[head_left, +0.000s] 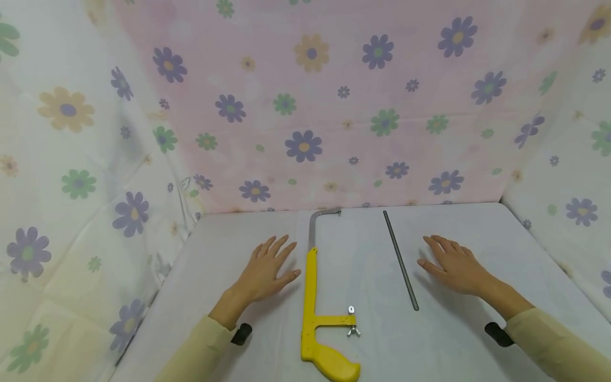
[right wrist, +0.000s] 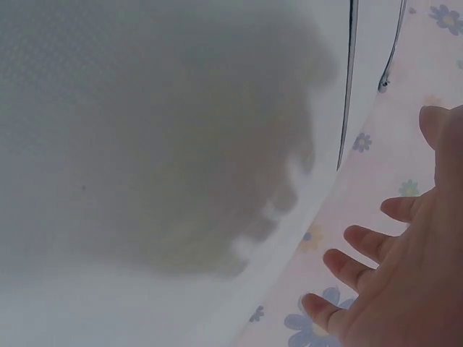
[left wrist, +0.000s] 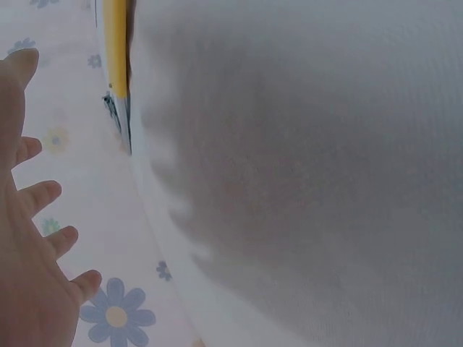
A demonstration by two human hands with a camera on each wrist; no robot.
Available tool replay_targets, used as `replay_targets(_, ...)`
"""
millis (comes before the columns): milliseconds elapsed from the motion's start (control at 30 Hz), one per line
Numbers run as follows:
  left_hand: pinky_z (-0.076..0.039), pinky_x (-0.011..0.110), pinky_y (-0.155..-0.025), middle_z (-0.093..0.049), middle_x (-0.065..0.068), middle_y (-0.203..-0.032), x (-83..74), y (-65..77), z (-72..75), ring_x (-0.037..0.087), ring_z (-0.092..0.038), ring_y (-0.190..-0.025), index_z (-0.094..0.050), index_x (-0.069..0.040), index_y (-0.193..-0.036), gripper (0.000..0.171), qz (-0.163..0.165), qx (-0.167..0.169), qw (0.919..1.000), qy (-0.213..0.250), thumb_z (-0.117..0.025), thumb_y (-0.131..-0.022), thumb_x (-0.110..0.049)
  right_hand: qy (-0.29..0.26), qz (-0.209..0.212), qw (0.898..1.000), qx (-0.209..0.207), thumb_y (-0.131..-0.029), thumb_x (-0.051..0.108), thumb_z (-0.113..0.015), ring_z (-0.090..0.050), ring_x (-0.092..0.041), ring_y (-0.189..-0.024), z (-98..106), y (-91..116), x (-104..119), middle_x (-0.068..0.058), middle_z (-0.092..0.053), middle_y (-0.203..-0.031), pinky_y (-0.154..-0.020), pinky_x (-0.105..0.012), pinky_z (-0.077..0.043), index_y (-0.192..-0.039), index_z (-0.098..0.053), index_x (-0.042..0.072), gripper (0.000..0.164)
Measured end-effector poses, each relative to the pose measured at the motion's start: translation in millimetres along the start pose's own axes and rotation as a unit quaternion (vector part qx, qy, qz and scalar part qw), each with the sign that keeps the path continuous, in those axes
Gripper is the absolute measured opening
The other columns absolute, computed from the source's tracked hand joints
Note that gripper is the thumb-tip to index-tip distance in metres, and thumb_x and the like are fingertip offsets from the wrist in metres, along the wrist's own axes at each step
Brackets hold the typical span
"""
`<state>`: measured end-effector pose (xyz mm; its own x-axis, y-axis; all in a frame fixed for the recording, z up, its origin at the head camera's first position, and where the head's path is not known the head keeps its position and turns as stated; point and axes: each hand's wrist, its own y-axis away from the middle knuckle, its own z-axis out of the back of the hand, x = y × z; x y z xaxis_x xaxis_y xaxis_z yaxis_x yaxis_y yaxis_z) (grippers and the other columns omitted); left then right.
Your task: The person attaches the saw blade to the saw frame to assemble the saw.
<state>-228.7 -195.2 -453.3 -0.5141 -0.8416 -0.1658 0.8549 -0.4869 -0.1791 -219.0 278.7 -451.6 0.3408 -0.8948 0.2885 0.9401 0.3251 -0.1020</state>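
Note:
A hacksaw frame (head_left: 310, 286) with a yellow handle and a grey curved front arm lies on the white table, a wing nut (head_left: 353, 331) on its short crossbar. No blade spans the frame. To its right lies a thin dark hacksaw blade (head_left: 401, 260), slanted. My left hand (head_left: 262, 273) hovers left of the frame, fingers spread, holding nothing; its shadow falls on the table in the left wrist view. Right of the blade, my right hand (head_left: 455, 268) hangs over the table with fingers apart and nothing in it. The right wrist view shows the blade (right wrist: 348, 87) edge-on beyond that hand.
The white table (head_left: 353, 254) ends at a pink flowered cloth (head_left: 334, 116) behind. Pale flowered cloth also hangs at the left (head_left: 90, 154) and at the right (head_left: 563, 175). A black strap piece shows under each wrist.

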Motion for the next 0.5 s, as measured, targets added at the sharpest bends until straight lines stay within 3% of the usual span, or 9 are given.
replay_targets(500,-0.027,0.060,-0.116,-0.032,0.009,-0.164,-10.2,0.1,-3.3,0.035,-0.032,-0.147,-0.035,-0.019,-0.160,0.074,0.010,0.032,0.9984,0.045,-0.057,-0.100,-0.057,-0.087,0.000,0.996,0.035,-0.103,0.042,-0.059,-0.043,-0.056,-0.130,-1.9,-7.3,16.3,-0.036,-0.043,-0.145,-0.098,-0.073,-0.038,-0.147,-0.040,-0.007,0.069)
